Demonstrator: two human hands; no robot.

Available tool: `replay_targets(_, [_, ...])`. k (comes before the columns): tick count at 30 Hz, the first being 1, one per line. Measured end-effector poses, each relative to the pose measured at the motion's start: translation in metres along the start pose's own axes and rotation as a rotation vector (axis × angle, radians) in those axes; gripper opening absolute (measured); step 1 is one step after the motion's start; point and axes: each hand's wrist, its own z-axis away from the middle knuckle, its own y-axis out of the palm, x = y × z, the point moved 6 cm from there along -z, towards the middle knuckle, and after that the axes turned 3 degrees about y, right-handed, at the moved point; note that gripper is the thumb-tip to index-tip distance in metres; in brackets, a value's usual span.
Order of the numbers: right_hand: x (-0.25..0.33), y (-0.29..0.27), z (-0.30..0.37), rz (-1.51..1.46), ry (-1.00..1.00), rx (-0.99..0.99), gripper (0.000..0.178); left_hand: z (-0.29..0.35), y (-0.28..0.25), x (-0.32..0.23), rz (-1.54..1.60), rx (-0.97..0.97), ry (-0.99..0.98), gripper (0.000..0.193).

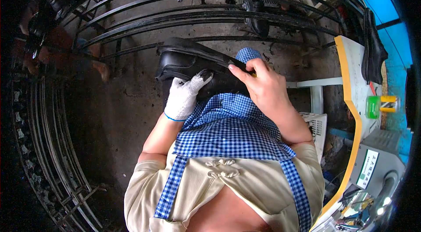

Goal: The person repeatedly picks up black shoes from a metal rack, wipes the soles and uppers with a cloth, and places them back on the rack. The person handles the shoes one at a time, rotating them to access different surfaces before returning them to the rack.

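A black leather shoe lies on its side across my lap, its thick sole toward the far side. My left hand, in a white knit glove with blackened fingertips, grips the shoe's near side. My bare right hand is closed at the shoe's other end, with the thumb stretched along the sole's edge. Between its fingers shows a bit of a small yellow-handled tool; the rest is hidden by the hand. A blue-and-white checked apron covers my lap under the shoe.
Dark metal rack rails run across the far side, with another black shoe on them. More rails stand at left. At right, a yellow-edged table bears a black shoe, a green container and a grey machine.
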Motion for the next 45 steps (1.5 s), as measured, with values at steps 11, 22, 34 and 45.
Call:
replay_targets(11, [-0.002, -0.002, 0.0, 0.018, 0.017, -0.018, 0.045, -0.002, -0.006, 0.0, -0.185, 0.097, 0.204, 0.028])
replay_targets(22, [0.006, -0.005, -0.005, 0.05, 0.006, -0.06, 0.032, -0.003, -0.003, 0.003, -0.146, 0.072, 0.143, 0.029])
replay_targets(34, [0.006, 0.003, -0.011, 0.023, 0.03, -0.08, 0.035, -0.002, 0.0, -0.006, -0.242, 0.135, 0.266, 0.028])
replay_targets(45, [-0.006, -0.007, 0.003, -0.068, 0.061, -0.032, 0.036, 0.002, 0.008, -0.007, -0.073, 0.131, 0.189, 0.027])
